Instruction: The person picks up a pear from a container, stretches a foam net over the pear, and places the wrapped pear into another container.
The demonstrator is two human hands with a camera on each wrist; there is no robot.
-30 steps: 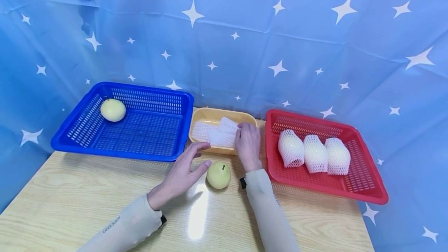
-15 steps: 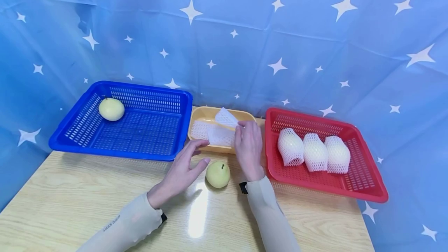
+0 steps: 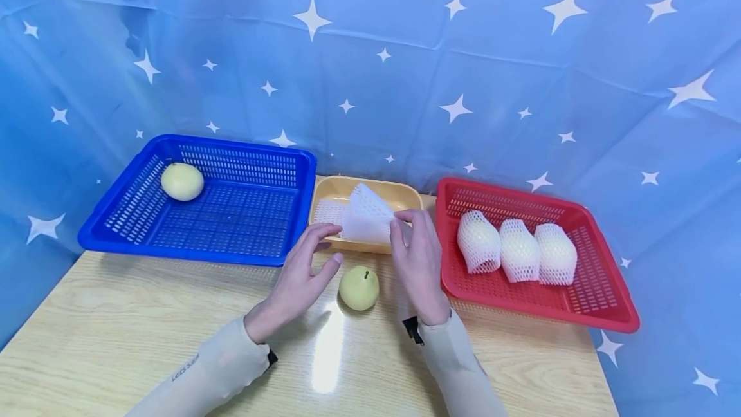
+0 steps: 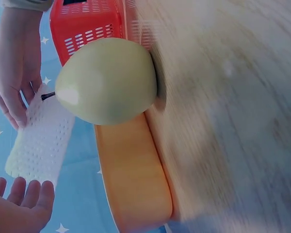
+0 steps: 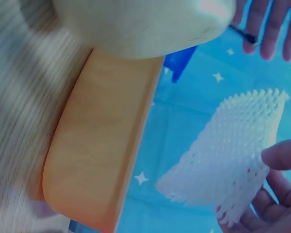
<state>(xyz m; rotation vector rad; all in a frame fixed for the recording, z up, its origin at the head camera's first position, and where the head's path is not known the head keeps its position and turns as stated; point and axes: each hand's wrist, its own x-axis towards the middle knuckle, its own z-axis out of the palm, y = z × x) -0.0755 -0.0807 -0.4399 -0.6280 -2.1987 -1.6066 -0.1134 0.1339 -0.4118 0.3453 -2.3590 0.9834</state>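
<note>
My right hand (image 3: 419, 256) pinches a white foam net sleeve (image 3: 370, 206) by its right end, above the yellow tray (image 3: 405, 193). In the right wrist view the foam net sleeve (image 5: 233, 150) hangs flat between thumb and fingers. My left hand (image 3: 298, 278) hovers by the tray's front left corner, fingers loosely bent and apart from the sleeve, holding nothing. Between the two hands a bare pear (image 3: 359, 288) stands on the table, stem up. More foam net sleeves (image 3: 330, 212) lie in the tray, partly covered by the lifted one.
At the left a blue basket (image 3: 231, 217) holds one bare pear (image 3: 182, 181). The red basket (image 3: 602, 288) at the right holds three pears in foam nets (image 3: 520, 251). A blue star-patterned cloth (image 3: 370, 82) hangs behind the wooden table (image 3: 173, 301).
My right hand has lifted the foam net sleeve off the others and drawn it slightly toward me and to the right. The left hand has barely moved.
</note>
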